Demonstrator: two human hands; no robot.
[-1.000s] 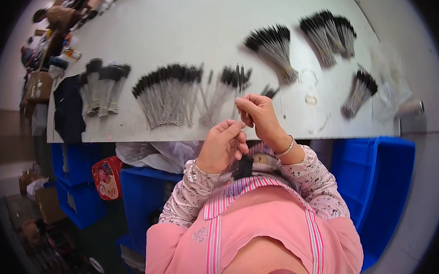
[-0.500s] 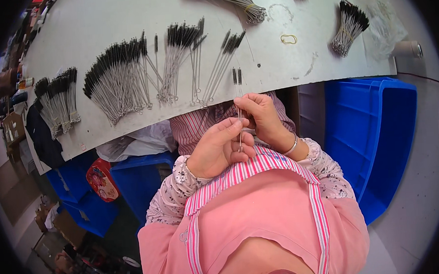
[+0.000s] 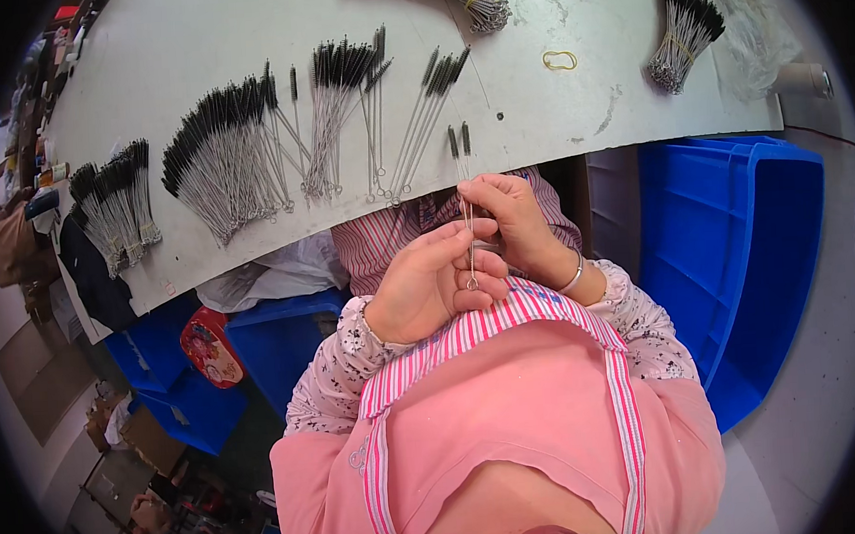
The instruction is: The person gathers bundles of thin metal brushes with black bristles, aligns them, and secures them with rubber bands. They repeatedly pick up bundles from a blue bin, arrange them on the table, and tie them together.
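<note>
Over the lap, just below the table edge:
- left hand and right hand together, both pinched on two thin wire brushes, bristle tips up.
- Risk: loose pinch, so a brush could drop into the blue bin.
- Risk: wire stems bend if squeezed.

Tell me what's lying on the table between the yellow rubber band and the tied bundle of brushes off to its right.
Nothing: in the head view the table is bare between the yellow rubber band and the tied bundle of brushes, apart from a faint smudge on the surface.
</note>
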